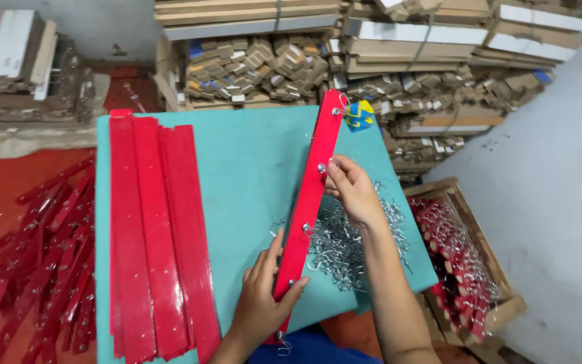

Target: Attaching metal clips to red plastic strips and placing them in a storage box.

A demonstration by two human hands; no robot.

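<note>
A long red strip [312, 195] lies tilted across a teal tabletop [244, 168], its far end up near a blue and yellow tag [359, 114]. My left hand [264, 296] grips the strip's near end. My right hand [350, 189] pinches a small metal hook at a stud [322, 168] on the strip's right edge. More studs and hooks show along the strip. A heap of loose metal hooks [348, 236] lies on the table just right of the strip, under my right forearm.
A stack of several plain red strips [156, 229] lies on the table's left half. Finished red strips with hooks [42, 256] lie on the red floor at left. A wooden crate [466, 263] at right holds more. Stacked cardboard and wood pieces [345, 61] stand behind.
</note>
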